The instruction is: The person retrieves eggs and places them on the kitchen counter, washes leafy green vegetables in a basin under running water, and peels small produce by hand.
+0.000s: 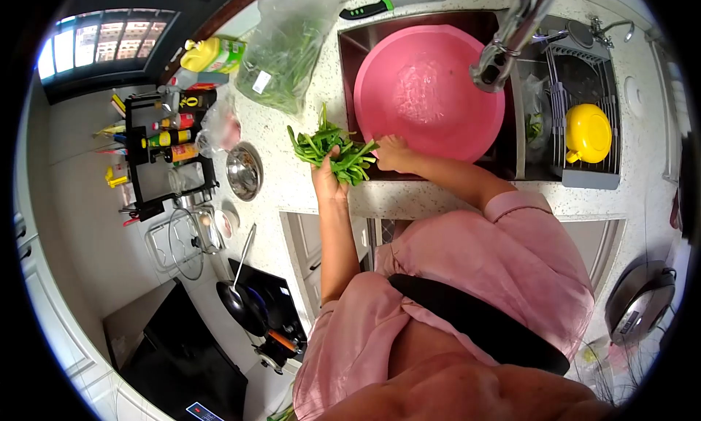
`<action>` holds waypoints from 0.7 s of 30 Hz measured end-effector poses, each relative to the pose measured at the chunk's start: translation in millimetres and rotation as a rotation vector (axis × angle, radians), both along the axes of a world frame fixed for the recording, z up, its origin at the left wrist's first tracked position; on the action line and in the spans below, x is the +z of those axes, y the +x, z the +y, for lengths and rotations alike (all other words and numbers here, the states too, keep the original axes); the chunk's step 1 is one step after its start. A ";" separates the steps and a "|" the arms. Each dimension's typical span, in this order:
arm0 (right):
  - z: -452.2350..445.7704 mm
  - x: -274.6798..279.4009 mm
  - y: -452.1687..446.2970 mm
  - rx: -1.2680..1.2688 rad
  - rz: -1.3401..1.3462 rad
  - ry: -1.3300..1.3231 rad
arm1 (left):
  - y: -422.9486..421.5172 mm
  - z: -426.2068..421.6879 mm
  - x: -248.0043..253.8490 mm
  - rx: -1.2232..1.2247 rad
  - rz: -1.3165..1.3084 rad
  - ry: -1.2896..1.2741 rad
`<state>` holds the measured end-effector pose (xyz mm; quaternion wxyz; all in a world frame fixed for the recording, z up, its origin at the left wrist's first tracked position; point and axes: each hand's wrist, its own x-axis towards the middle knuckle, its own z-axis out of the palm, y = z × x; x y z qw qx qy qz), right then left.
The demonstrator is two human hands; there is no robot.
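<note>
Currently, my left grip (332, 173) is closed around a loose bunch of leafy greens (314, 145), held over the bench (274, 140) edge at the sink's near left corner. My right grip (394, 154) is at the bunch's right end, fingers curled, by the basin's near-left rim; cannot tell whether it pinches any stems.

Containers: pink basin (380, 70) seated in the sink (352, 41), clear water (423, 92) in it. Clear plastic bag (292, 8) beyond the bunch, more greens inside. Steel bowl (234, 184) to the left; contents too small to name. Yellow vessel (588, 134) on the dish rack (591, 178), right.

Bunch orientation: long axis roughly crosswise, leaves mostly left, paler stems right towards the basin; one sprig sticks up away from me. Knife (394, 1) behind the sink, blade pointing right.
</note>
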<state>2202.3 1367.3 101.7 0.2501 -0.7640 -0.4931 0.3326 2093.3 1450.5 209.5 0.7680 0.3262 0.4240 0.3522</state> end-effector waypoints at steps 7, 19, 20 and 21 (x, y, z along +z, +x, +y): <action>-21.0 81.8 38.4 -0.049 0.156 0.155 | -2.9 -0.8 21.7 -0.066 -0.029 0.082; -59.6 80.7 145.1 -0.143 0.352 0.562 | 9.2 -4.1 36.2 -0.156 -0.044 0.047; -64.1 87.2 144.9 -0.180 0.429 0.515 | 7.9 -2.6 34.5 -0.179 -0.084 0.060; -68.2 99.9 151.2 -0.211 0.491 0.479 | 9.1 -6.8 39.0 -0.175 -0.109 0.056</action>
